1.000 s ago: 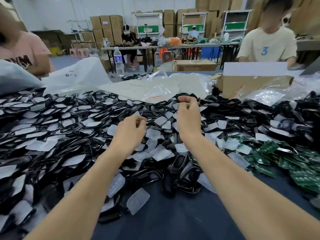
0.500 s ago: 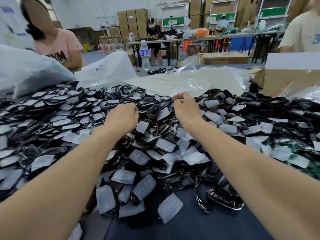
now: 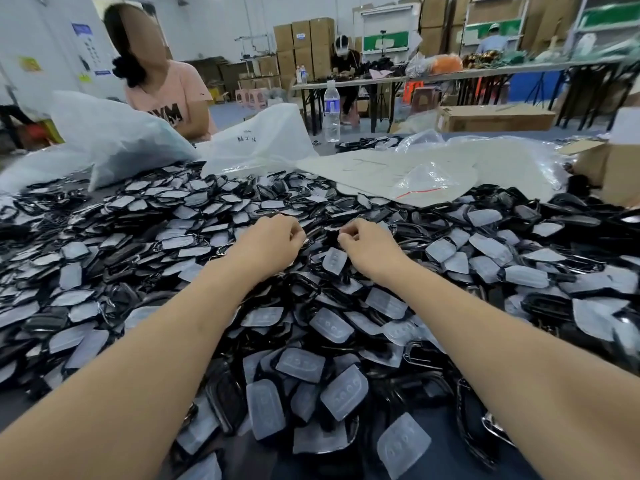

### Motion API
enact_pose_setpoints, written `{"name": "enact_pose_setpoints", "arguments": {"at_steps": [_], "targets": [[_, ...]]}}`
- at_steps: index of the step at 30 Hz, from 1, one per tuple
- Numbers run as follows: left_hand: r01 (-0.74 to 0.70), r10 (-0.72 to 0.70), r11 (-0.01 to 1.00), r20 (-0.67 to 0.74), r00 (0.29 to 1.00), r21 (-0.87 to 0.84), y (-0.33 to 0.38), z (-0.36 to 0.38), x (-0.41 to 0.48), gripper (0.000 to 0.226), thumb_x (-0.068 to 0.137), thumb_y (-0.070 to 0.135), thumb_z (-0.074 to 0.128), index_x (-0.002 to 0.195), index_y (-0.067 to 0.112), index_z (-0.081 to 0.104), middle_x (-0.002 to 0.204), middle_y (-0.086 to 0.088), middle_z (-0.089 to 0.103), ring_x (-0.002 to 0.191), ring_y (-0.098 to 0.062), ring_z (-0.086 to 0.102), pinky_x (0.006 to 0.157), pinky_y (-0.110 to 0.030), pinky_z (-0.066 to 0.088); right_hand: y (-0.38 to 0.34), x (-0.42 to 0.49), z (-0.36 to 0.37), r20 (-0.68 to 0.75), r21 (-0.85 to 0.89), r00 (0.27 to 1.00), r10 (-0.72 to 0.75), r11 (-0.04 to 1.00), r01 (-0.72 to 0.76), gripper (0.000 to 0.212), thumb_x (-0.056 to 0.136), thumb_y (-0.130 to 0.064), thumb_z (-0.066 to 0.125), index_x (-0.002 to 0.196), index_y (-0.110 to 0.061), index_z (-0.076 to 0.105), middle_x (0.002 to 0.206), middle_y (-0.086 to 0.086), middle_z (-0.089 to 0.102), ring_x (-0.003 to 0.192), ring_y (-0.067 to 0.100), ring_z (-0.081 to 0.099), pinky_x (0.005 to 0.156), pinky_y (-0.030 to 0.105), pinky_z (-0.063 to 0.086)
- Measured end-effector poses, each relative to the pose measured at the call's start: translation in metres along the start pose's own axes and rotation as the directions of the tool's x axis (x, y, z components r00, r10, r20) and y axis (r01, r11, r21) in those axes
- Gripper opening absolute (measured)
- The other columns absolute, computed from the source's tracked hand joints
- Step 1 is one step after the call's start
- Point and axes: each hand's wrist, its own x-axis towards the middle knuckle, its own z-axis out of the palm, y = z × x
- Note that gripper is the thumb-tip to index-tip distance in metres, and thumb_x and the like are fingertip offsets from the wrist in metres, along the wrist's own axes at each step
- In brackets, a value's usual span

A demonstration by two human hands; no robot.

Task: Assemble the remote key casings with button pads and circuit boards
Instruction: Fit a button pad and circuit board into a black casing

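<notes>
A big pile (image 3: pixel 145 244) of small parts fills the middle of the frame and runs out to the left and right edges. It lies on a dark blue table (image 3: pixel 443 462).

The parts are of two kinds. The casings (image 3: pixel 225 400) are black, hard and shiny, with round corners. The button pads (image 3: pixel 346 391) are soft-looking and milky, and you can see a little way through them. They are flat, and each has a row of small round bumps. The parts point every which way.

One button pad (image 3: pixel 334 259) lies in the middle of the frame, just below the right hand's thumb. It has three bumps. Its long side runs up the frame and leans a little to the right.

The left hand (image 3: pixel 268 244) and the right hand (image 3: pixel 372 247) rest on the pile side by side, close but not touching. The fingers of both are curled down into the parts. I cannot tell if either hand has hold of anything.

At the upper left there are crinkly white plastic bags (image 3: pixel 114 133) and a person (image 3: pixel 166 91) in a pink shirt. A clear water bottle (image 3: pixel 331 112) stands upright at the top middle.
</notes>
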Motion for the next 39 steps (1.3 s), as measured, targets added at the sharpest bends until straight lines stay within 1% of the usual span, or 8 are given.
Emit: {"name": "enact_pose_setpoints", "arguments": {"at_steps": [4, 8, 13, 17, 20, 25, 33, 39], "targets": [[0.053, -0.053, 0.999, -0.066, 0.996, -0.009, -0.011, -0.006, 0.005, 0.028, 0.103, 0.024, 0.044, 0.115, 0.015, 0.068, 0.108, -0.007, 0.070, 0.093, -0.027, 0.063, 0.084, -0.040, 0.053, -0.003, 0.003, 0.001, -0.038, -0.018, 0.999, -0.027, 0.999, 0.026, 0.030, 0.106, -0.028, 0.038, 0.122, -0.016, 0.059, 0.120, 0.014, 0.063, 0.087, 0.024, 0.056, 0.076, 0.033, 0.046], [0.139, -0.139, 0.990, -0.060, 0.989, -0.002, -0.028, -0.007, 0.013, 0.026, 0.102, 0.023, 0.045, 0.116, 0.015, 0.065, 0.114, -0.007, 0.068, 0.100, -0.026, 0.060, 0.085, -0.038, 0.050, -0.018, 0.007, 0.006, -0.050, -0.026, 0.998, -0.046, 0.999, 0.044, 0.031, 0.104, -0.024, 0.037, 0.125, -0.019, 0.059, 0.124, 0.012, 0.062, 0.085, 0.024, 0.057, 0.077, 0.033, 0.047], [0.175, -0.174, 0.983, 0.027, 0.984, -0.053, -0.038, -0.004, 0.026, 0.025, 0.103, 0.035, 0.051, 0.108, 0.015, 0.065, 0.108, -0.008, 0.069, 0.093, -0.023, 0.057, 0.078, -0.033, 0.043, -0.031, 0.009, 0.008, -0.042, 0.007, 0.999, -0.029, 1.000, 0.029, 0.031, 0.102, -0.022, 0.037, 0.125, -0.019, 0.058, 0.127, 0.012, 0.059, 0.103, 0.030, 0.062, 0.095, 0.046, 0.052], [0.142, -0.140, 0.989, 0.061, 0.988, -0.040, -0.036, 0.001, 0.030, 0.030, 0.098, 0.044, 0.058, 0.113, 0.019, 0.068, 0.100, -0.002, 0.064, 0.089, -0.020, 0.055, 0.077, -0.030, 0.041, -0.028, 0.009, 0.006, -0.053, 0.020, 0.998, -0.024, 0.999, 0.026, 0.031, 0.102, -0.019, 0.038, 0.125, -0.017, 0.059, 0.124, 0.012, 0.061, 0.091, 0.023, 0.052, 0.088, 0.043, 0.051], [0.099, -0.099, 0.995, 0.077, 0.992, 0.003, -0.035, 0.003, 0.032, 0.029, 0.095, 0.045, 0.062, 0.114, 0.024, 0.071, 0.111, -0.005, 0.066, 0.100, -0.023, 0.059, 0.086, -0.035, 0.049, -0.023, 0.009, 0.003, -0.067, 0.006, 0.997, -0.025, 1.000, 0.025, 0.031, 0.102, -0.019, 0.038, 0.125, -0.018, 0.059, 0.121, 0.007, 0.062, 0.085, 0.023, 0.055, 0.074, 0.034, 0.047], [0.082, -0.081, 0.997, 0.079, 0.994, -0.010, -0.037, 0.005, 0.031, 0.029, 0.098, 0.045, 0.058, 0.116, 0.026, 0.070, 0.121, -0.011, 0.065, 0.114, -0.030, 0.058, 0.099, -0.045, 0.050, -0.019, 0.008, 0.002, -0.084, -0.013, 0.996, -0.016, 1.000, 0.015, 0.031, 0.102, -0.021, 0.038, 0.124, -0.021, 0.059, 0.124, 0.008, 0.061, 0.098, 0.026, 0.060, 0.090, 0.037, 0.049], [0.144, -0.147, 0.989, -0.061, 0.987, -0.045, -0.048, 0.005, 0.036, 0.028, 0.104, 0.029, 0.046, 0.118, 0.018, 0.069, 0.117, -0.011, 0.068, 0.112, -0.032, 0.057, 0.095, -0.047, 0.050, -0.021, 0.016, 0.006, -0.096, -0.007, 0.995, -0.010, 1.000, 0.010, 0.030, 0.101, -0.022, 0.039, 0.123, -0.023, 0.060, 0.123, 0.010, 0.062, 0.092, 0.025, 0.058, 0.080, 0.031, 0.042], [0.032, -0.034, 0.999, -0.056, 0.998, -0.024, -0.044, 0.011, 0.050, 0.027, 0.100, 0.031, 0.056, 0.122, 0.019, 0.068, 0.115, -0.005, 0.068, 0.108, -0.025, 0.060, 0.094, -0.039, 0.050, -0.028, 0.037, 0.002, -0.123, 0.012, 0.992, -0.042, 0.999, 0.044, 0.029, 0.102, -0.019, 0.040, 0.121, -0.019, 0.061, 0.116, 0.005, 0.061, 0.093, 0.023, 0.060, 0.077, 0.032, 0.043]]}}
